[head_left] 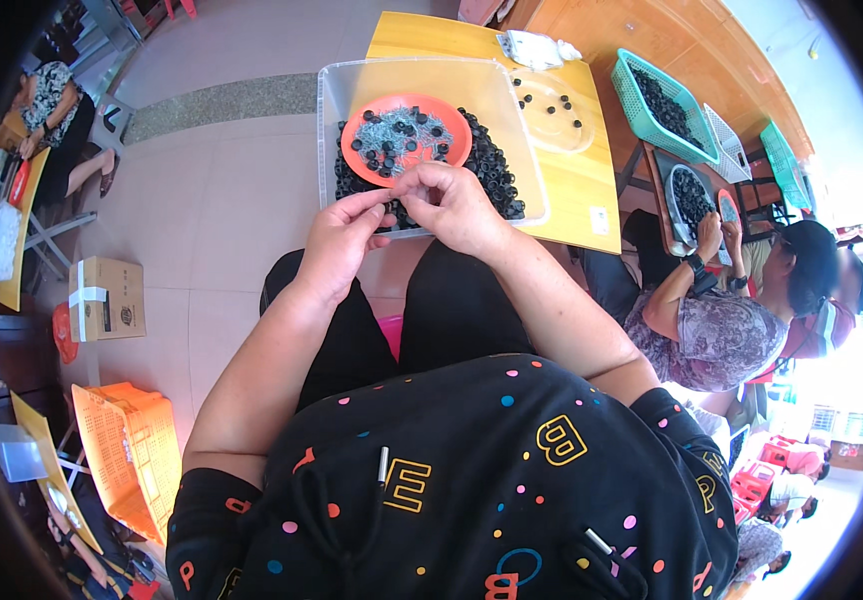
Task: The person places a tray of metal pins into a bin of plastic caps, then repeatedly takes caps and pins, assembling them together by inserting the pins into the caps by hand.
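My left hand (pixel 344 238) and my right hand (pixel 450 207) meet above the near edge of a clear plastic bin (pixel 542 190), thumbs and fingertips pinched together. Whatever sits between the fingertips is too small and covered to make out. Just beyond them an orange plate (pixel 463 137) rests in the bin, bearing a heap of thin silvery metal pieces (pixel 407 128) and several small black round parts. Beneath and around the plate lie a great many of the same black parts (pixel 497 175).
The bin stands on a yellow table (pixel 592 130), beside a clear round lid (pixel 562 130) with black parts on it and a white plastic bag (pixel 537 48). At right, a co-worker (pixel 722 320) sits near a green basket (pixel 717 150). A cardboard box (pixel 107 298) and orange crate (pixel 127 450) stand left.
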Motion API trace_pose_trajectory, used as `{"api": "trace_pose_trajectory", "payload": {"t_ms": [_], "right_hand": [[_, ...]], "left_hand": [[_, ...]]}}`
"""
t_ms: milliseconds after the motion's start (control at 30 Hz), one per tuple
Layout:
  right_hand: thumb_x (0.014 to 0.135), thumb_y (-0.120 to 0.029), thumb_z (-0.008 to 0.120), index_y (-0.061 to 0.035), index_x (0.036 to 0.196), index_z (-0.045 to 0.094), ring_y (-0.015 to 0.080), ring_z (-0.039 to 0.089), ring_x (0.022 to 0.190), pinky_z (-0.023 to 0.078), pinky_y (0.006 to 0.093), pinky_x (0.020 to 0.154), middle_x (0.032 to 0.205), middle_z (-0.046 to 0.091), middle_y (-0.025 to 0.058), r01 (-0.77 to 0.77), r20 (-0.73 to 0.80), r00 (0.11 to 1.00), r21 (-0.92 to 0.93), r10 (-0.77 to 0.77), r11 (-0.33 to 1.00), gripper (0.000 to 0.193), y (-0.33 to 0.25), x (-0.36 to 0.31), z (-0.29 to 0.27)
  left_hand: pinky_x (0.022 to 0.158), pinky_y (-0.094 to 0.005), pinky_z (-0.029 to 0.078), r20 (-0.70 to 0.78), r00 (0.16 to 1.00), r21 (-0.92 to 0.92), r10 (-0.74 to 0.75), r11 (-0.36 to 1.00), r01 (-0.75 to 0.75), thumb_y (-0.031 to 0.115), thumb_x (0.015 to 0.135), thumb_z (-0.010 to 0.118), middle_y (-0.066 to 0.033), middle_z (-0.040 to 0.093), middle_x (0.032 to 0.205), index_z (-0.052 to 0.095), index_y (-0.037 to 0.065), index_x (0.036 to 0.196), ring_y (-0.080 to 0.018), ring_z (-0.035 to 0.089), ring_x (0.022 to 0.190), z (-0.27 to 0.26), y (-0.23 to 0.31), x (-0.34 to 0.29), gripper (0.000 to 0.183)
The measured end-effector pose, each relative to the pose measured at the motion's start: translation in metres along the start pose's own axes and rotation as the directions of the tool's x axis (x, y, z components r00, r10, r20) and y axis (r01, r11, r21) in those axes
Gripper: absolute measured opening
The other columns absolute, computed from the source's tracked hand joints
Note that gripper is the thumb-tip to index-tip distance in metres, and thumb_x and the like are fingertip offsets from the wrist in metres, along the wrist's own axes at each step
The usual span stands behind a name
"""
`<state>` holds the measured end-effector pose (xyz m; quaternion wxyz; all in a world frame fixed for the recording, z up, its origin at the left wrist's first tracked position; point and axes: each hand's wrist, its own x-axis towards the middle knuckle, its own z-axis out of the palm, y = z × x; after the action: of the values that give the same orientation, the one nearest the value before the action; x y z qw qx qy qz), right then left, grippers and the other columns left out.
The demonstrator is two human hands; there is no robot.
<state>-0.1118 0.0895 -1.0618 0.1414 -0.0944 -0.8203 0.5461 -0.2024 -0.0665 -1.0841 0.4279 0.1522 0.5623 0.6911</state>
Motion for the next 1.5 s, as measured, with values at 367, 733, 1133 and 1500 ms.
{"api": "trace_pose_trajectory", "payload": {"t_ms": [367, 733, 1133, 1500], "right_hand": [[0.083, 0.003, 0.057, -0.0009, 0.090, 0.063, 0.0148, 0.056, 0.069, 0.047, 0.0274, 0.064, 0.082, 0.059, 0.0085, 0.189, 0.034, 0.982, -0.160, -0.186, 0.969, 0.010, -0.007, -0.014, 0.007], [0.080, 0.002, 0.060, 0.0008, 0.088, 0.062, 0.0182, 0.060, 0.069, 0.049, 0.0292, 0.062, 0.077, 0.060, 0.0101, 0.252, 0.028, 0.967, -0.284, -0.255, 0.925, 0.008, -0.016, -0.019, 0.012], [0.079, 0.001, 0.065, -0.0016, 0.092, 0.065, 0.0199, 0.060, 0.068, 0.050, 0.0310, 0.064, 0.078, 0.061, 0.0099, 0.122, -0.126, 0.983, -0.100, -0.134, 0.987, 0.014, -0.010, -0.026, 0.025], [0.084, 0.000, 0.063, -0.0024, 0.104, 0.066, 0.0104, 0.058, 0.074, 0.047, 0.0245, 0.067, 0.092, 0.063, 0.0069, 0.113, -0.261, 0.955, -0.129, -0.144, 0.985, 0.020, 0.019, -0.016, -0.013]], "left_hand": [[0.083, -0.0267, 0.050, 0.030, 0.988, 0.119, 0.152, 0.981, -0.154, 0.004, 0.092, 0.055, -0.0060, 0.063, 0.101, 0.059, 0.000, 0.115, -0.0123, 0.060, 0.091, -0.008, -0.009, -0.010, 0.023], [0.079, -0.0255, 0.050, 0.045, 0.995, 0.036, 0.094, 0.995, -0.095, 0.006, 0.092, 0.056, -0.0056, 0.064, 0.094, 0.061, -0.001, 0.111, -0.0106, 0.060, 0.085, -0.011, -0.006, -0.013, 0.021], [0.081, -0.0268, 0.051, 0.042, 0.999, -0.234, 0.007, 0.972, 0.003, 0.006, 0.093, 0.053, -0.0084, 0.064, 0.099, 0.058, -0.002, 0.113, -0.0126, 0.061, 0.087, -0.009, -0.002, -0.014, 0.023], [0.067, -0.0295, 0.053, -0.042, 0.991, 0.408, 0.127, 0.908, -0.099, 0.009, 0.091, 0.053, -0.0128, 0.067, 0.097, 0.058, 0.000, 0.116, -0.0196, 0.066, 0.084, 0.016, 0.028, 0.024, 0.027]]}}
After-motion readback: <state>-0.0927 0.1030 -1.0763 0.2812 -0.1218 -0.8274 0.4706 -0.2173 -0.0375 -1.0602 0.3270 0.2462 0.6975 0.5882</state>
